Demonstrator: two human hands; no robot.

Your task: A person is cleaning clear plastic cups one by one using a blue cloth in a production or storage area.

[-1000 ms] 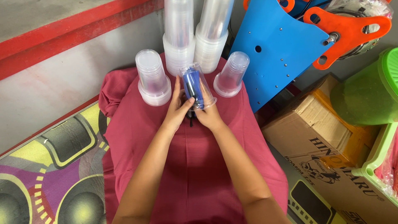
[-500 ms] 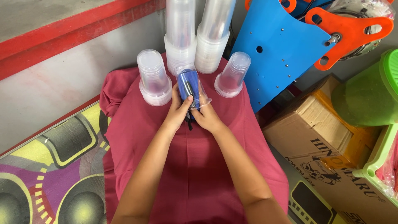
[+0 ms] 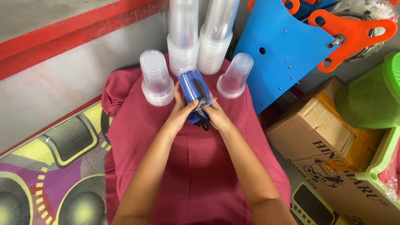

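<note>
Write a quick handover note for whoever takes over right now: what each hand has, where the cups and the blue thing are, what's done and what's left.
Left hand: grips the clear cup from the left, thumb across it.
Right hand: holds the cup's mouth end from the right.
Blue item: folded, mostly inside the cup; its lower end and black cord stick out.
Nearby on the maroon cloth: two short upside-down cup stacks and, two tall stacks behind.
Done: item mostly in.
Left: protruding end and cord.
</note>
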